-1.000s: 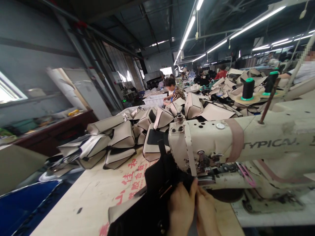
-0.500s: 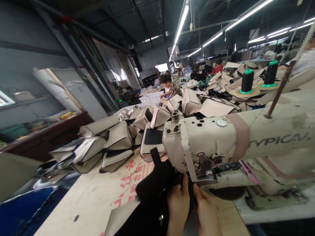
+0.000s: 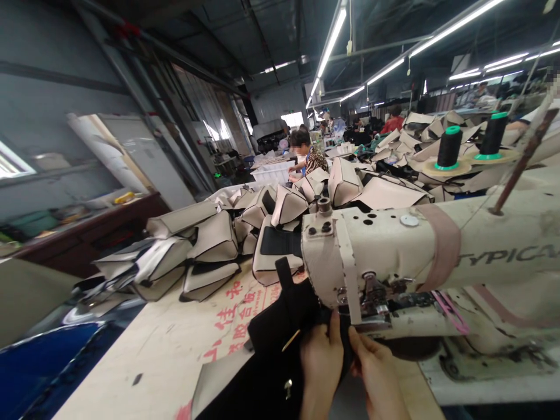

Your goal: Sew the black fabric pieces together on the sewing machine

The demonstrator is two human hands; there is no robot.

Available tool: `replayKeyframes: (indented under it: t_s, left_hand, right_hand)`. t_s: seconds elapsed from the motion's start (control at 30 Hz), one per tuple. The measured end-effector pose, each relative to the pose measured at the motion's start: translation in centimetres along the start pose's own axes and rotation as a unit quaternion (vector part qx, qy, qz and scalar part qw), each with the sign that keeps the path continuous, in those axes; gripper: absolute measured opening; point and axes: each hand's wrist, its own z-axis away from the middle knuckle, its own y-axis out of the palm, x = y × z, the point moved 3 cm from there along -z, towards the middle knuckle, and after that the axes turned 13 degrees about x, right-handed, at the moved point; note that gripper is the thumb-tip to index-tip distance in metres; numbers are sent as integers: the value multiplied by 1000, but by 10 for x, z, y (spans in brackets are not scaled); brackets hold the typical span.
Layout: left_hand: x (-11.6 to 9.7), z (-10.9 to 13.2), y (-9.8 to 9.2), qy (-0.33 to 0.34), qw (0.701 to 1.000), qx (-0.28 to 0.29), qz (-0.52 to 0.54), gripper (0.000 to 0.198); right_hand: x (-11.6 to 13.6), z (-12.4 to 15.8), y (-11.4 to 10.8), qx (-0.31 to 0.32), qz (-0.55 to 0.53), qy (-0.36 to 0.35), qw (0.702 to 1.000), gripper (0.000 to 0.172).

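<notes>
A black bag piece (image 3: 262, 379) with a strap tab sticking up and small metal fittings lies across the plywood, partly under the head of a cream sewing machine (image 3: 385, 245). My left hand (image 3: 321, 356) presses on its edge, thumb and fingers closed on the dark material close to the needle area. Just to the right, my right hand (image 3: 371, 367) pinches the same black edge between thumb and fingers. The needle and presser foot are mostly hidden behind the machine head and a metal guard.
Beige bag bodies with black edging (image 3: 214, 236) are heaped beyond the plywood table (image 3: 144, 356). Two black thread spools (image 3: 450, 149) stand behind the machine. A blue container (image 3: 48, 367) is at lower left. A person in a patterned top (image 3: 315, 160) works farther back.
The whole view has shifted slightly, so the machine and bags appear farther right. Both hands keep hold of the black piece, which has barely moved against the machine.
</notes>
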Motion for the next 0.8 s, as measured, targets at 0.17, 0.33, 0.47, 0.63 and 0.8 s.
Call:
replayKeyframes:
  t_s: [0.17, 0.33, 0.47, 0.63, 0.8]
  left_hand:
    - [3, 0, 6, 26, 999, -5, -41, 39]
    - [1, -1, 5, 52, 993, -23, -106, 31]
    - [-1, 1, 5, 56, 988, -96, -112, 25]
    - [-2, 3, 8, 79, 971, -174, -143, 17]
    - [-1, 3, 10, 105, 952, -218, -186, 10]
  right_hand:
    - [17, 2, -18, 52, 339, -112, 933, 38]
    - [26, 10, -19, 52, 430, -133, 891, 28]
    - [26, 5, -11, 38, 411, -133, 901, 30]
    - [23, -6, -11, 28, 322, -121, 939, 31]
    - [12, -6, -8, 11, 144, -76, 987, 38]
